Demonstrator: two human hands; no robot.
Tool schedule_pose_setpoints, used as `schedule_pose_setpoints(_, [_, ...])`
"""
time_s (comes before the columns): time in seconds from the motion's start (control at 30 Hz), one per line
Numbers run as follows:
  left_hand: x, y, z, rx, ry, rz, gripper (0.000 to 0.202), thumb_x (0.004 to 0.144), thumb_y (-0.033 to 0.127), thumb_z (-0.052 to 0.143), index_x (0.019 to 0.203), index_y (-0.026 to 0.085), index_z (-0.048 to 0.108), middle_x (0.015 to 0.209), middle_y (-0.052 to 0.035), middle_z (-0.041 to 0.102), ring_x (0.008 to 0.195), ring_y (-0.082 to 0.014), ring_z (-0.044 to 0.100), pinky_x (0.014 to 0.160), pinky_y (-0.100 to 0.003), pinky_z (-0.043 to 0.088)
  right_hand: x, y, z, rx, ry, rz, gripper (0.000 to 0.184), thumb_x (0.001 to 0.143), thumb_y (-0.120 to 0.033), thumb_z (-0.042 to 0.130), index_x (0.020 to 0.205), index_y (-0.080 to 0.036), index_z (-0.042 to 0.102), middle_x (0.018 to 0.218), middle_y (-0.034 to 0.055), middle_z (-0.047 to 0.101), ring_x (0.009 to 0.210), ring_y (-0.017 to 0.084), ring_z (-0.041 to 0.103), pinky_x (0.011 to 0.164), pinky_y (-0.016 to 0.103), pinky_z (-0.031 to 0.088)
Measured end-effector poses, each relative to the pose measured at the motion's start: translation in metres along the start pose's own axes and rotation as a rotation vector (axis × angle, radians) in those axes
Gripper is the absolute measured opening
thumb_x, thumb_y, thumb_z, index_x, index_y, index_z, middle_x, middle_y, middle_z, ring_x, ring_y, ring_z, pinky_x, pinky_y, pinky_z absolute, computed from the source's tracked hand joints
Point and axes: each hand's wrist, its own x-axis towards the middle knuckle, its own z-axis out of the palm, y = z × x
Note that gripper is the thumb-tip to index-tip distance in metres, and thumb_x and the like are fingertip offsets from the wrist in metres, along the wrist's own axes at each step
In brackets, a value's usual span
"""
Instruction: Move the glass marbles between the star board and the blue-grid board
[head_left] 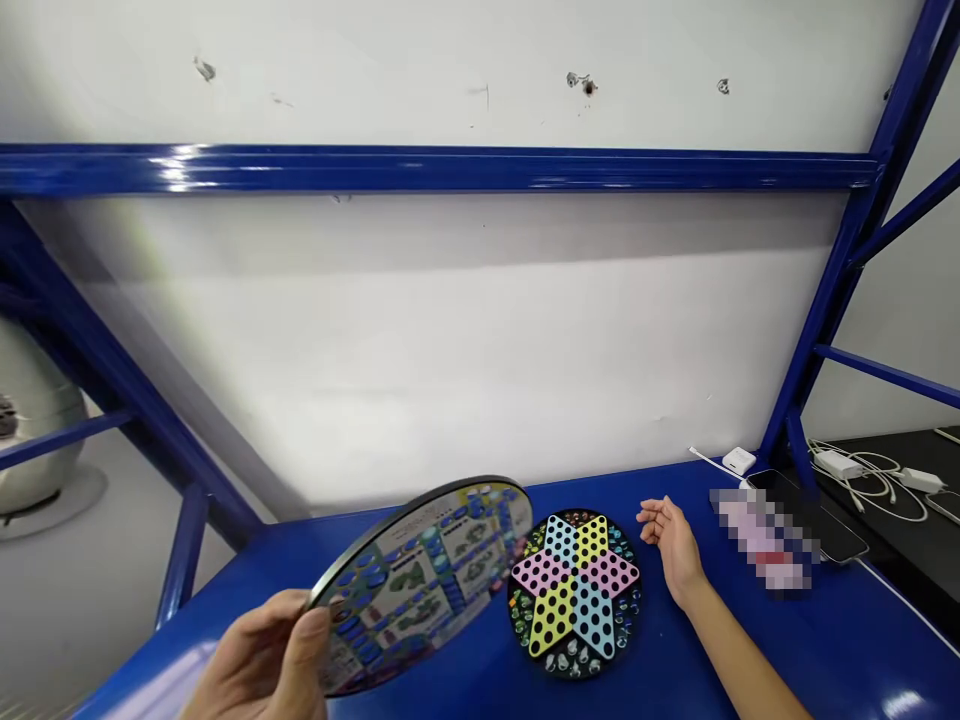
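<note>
Hands in view: two. The left hand (262,655) grasps one round disc (427,580) at its near left rim, thumb on the printed face and fingers behind. The disc is tilted, its far edge higher than the held side; the multicoloured print is too blurred to read. The right hand (675,550) holds nothing, its fingers loosely bent; whether it rests on the surface below cannot be told.

Boards: one, a round star board (575,595), lying flat on the blue bench (247,570) between the disc and the right hand, just beside the latter. In this view the disc's far end reaches the board's left edge; contact cannot be determined. The star has six points: two yellow, two pink, two light blue, all dotted with black holes. Small glassy pieces (574,655) fill the six gaps between the points, one group per gap; the pieces are too small for a reliable count. The bottom group is clear, the lower left one green.

Right end of the bench: one white adapter (739,461), one dark flat device (832,525) and one pixelated item (765,550) partly covering it. Beyond, on a black surface (911,450), two further adapters (838,464) lie among tangled white cables (889,490).
</note>
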Motion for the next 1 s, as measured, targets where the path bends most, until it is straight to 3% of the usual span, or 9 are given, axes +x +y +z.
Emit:
schedule_pose_setpoints(0.03, [0.002,-0.001,-0.004,-0.003,0.094,-0.001,0.026,0.084,0.055,0.057,0.104,0.037,0.061,0.088,0.0003,0.075,0.079,-0.0285,0.070,0.076,-0.053,0.061,-0.001,0.001,0.001,-0.008,0.000,-0.001,0.052,0.082,-0.069,0.056,0.089,-0.019,0.068,0.079,0.0054,0.070,0.061,0.018,0.060,0.060,0.032,0.049])
schedule_pose_setpoints(0.1, [0.002,0.002,0.000,0.012,0.119,0.006,0.018,0.079,0.051,0.065,0.090,0.038,0.062,0.089,0.0018,0.075,0.086,-0.0295,0.070,0.088,-0.055,0.059,-0.002,0.001,0.002,-0.026,-0.001,-0.006,0.052,0.080,-0.069,0.058,0.088,-0.019,0.068,0.078,0.0051,0.070,0.060,0.018,0.060,0.059,0.032,0.048])
schedule_pose_setpoints(0.2, [-0.007,-0.001,0.022,0.169,-0.245,0.110,0.011,0.077,0.051,0.067,0.079,0.040,0.068,0.095,0.0044,0.077,0.095,-0.0314,0.070,0.093,-0.056,0.057,-0.002,0.002,0.003,-0.062,-0.011,-0.031,0.050,0.080,-0.068,0.059,0.087,-0.020,0.069,0.078,0.0055,0.070,0.060,0.018,0.060,0.059,0.032,0.047])
schedule_pose_setpoints(0.27, [-0.018,-0.011,0.036,0.239,-0.445,0.135,0.010,0.077,0.050,0.066,0.082,0.044,0.072,0.104,0.0069,0.078,0.101,-0.0325,0.071,0.092,-0.055,0.057,-0.001,0.003,0.003,-0.088,-0.010,-0.047,0.049,0.080,-0.067,0.058,0.085,-0.020,0.068,0.078,0.0053,0.070,0.060,0.018,0.060,0.058,0.032,0.046])
schedule_pose_setpoints(0.33, [-0.030,-0.017,0.047,0.247,-0.512,0.108,0.015,0.080,0.049,0.062,0.089,0.045,0.074,0.110,0.0065,0.077,0.106,-0.0320,0.070,0.095,-0.051,0.056,-0.002,0.004,0.004,-0.153,-0.019,-0.067,0.047,0.080,-0.065,0.058,0.084,-0.020,0.069,0.078,0.0048,0.069,0.060,0.018,0.059,0.059,0.031,0.046])
schedule_pose_setpoints(0.4, [-0.039,-0.011,0.057,0.227,-0.520,0.092,0.018,0.084,0.048,0.059,0.092,0.042,0.074,0.112,0.0036,0.076,0.110,-0.0307,0.068,0.097,-0.048,0.055,-0.003,0.006,0.006,-0.287,-0.053,-0.121,0.041,0.081,-0.061,0.058,0.081,-0.021,0.069,0.079,0.0046,0.068,0.062,0.018,0.057,0.061,0.032,0.046])
schedule_pose_setpoints(0.57, [-0.038,0.031,0.094,0.108,-0.604,0.142,0.023,0.093,0.044,0.051,0.089,0.031,0.069,0.102,-0.0030,0.074,0.100,-0.0253,0.068,0.091,-0.041,0.055,-0.014,0.012,0.010,-0.764,-0.212,-0.383,0.021,0.081,-0.034,0.052,0.080,-0.023,0.070,0.085,0.0045,0.064,0.069,0.020,0.056,0.070,0.034,0.047])
schedule_pose_setpoints(0.7, [-0.035,0.042,0.123,0.039,-0.583,0.136,0.026,0.097,0.042,0.046,0.090,0.026,0.065,0.098,-0.0050,0.071,0.095,-0.0218,0.067,0.086,-0.034,0.054,-0.019,0.010,0.006,-0.936,-0.364,-0.376,0.025,0.083,-0.026,0.047,0.082,-0.023,0.072,0.083,0.0044,0.061,0.072,0.020,0.058,0.070,0.033,0.047])
schedule_pose_setpoints(1.0, [-0.047,0.032,0.120,-0.030,-0.619,0.052,0.037,0.101,0.049,0.039,0.086,0.023,0.062,0.090,-0.0041,0.067,0.083,-0.0191,0.064,0.079,-0.032,0.053,-0.024,-0.012,-0.003,-1.063,-0.573,-0.369,0.035,0.085,-0.012,0.041,0.100,-0.021,0.071,0.091,0.0038,0.059,0.079,0.017,0.059,0.070,0.028,0.045])
